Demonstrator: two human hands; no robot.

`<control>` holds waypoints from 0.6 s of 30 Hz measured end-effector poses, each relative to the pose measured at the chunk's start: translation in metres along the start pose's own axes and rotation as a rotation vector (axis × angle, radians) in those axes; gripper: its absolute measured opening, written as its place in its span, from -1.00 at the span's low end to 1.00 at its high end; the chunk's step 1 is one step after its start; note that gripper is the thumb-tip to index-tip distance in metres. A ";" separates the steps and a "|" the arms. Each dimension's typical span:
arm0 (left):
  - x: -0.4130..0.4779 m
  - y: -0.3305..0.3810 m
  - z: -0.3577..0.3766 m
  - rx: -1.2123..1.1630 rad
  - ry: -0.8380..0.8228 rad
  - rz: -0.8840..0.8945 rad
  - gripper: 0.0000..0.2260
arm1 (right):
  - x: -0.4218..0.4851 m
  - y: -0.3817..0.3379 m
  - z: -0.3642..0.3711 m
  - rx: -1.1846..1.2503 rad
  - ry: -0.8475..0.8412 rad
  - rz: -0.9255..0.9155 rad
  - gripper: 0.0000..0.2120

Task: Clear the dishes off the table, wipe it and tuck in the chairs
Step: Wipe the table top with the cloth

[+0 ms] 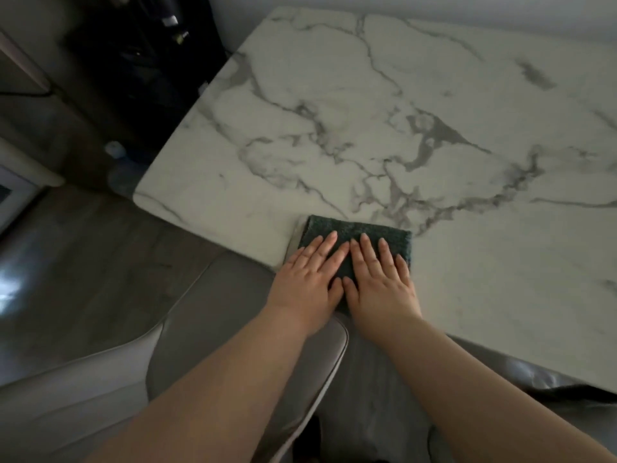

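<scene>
Both your hands are flat, fingers spread and extended, palms pressing down on the dark green cloth (359, 240). Nothing is pinched or curled around; it's a press, not a grasp. Left hand (309, 279) and right hand (380, 282) sit side by side, thumbs touching or nearly so at the middle.

The cloth is folded into a rectangle, long axis running roughly 9 to 3 o'clock, parallel to the near edge of the marble table (367, 111). It lies right at that near edge, with its 9 o'clock corner close to the lip.

No dishes show on the visible tabletop, so I judge clearing done and wiping the step in hand.

Key relation: all the unwiped surface lies from 11 through 2 o'clock of your hands. Fingertips point about 12, so the natural stroke is a straight push away, across the cloth's short axis. Neither hand is nearer; load is even.

Risk: pulling back toward 6 drags the cloth off the edge onto the grey chair (233, 345), which sits at 7 o'clock, not tucked in.
</scene>
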State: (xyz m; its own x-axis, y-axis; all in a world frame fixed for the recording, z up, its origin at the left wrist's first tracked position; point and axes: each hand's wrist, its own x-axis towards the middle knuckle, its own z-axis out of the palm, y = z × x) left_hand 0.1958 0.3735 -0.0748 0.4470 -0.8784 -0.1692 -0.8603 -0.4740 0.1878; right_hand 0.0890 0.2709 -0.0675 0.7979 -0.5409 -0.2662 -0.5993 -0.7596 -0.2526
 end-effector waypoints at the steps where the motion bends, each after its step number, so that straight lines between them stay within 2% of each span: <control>1: -0.001 -0.022 -0.005 0.014 0.000 -0.032 -0.45 | 0.015 -0.020 0.002 0.001 0.001 -0.030 -0.40; 8: -0.004 -0.164 -0.027 0.094 0.044 -0.236 -0.42 | 0.108 -0.146 0.011 -0.026 -0.046 -0.242 -0.41; 12: 0.005 -0.228 -0.042 0.065 0.036 -0.375 -0.48 | 0.159 -0.203 0.010 -0.057 -0.084 -0.371 -0.42; 18: 0.025 -0.274 -0.060 0.063 -0.040 -0.463 -0.48 | 0.208 -0.239 0.010 -0.111 -0.102 -0.443 -0.42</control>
State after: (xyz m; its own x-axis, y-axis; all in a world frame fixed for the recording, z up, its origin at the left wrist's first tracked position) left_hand 0.4575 0.4773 -0.0721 0.7788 -0.5713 -0.2591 -0.5860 -0.8099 0.0242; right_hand 0.3976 0.3441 -0.0719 0.9614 -0.1213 -0.2468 -0.1869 -0.9466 -0.2627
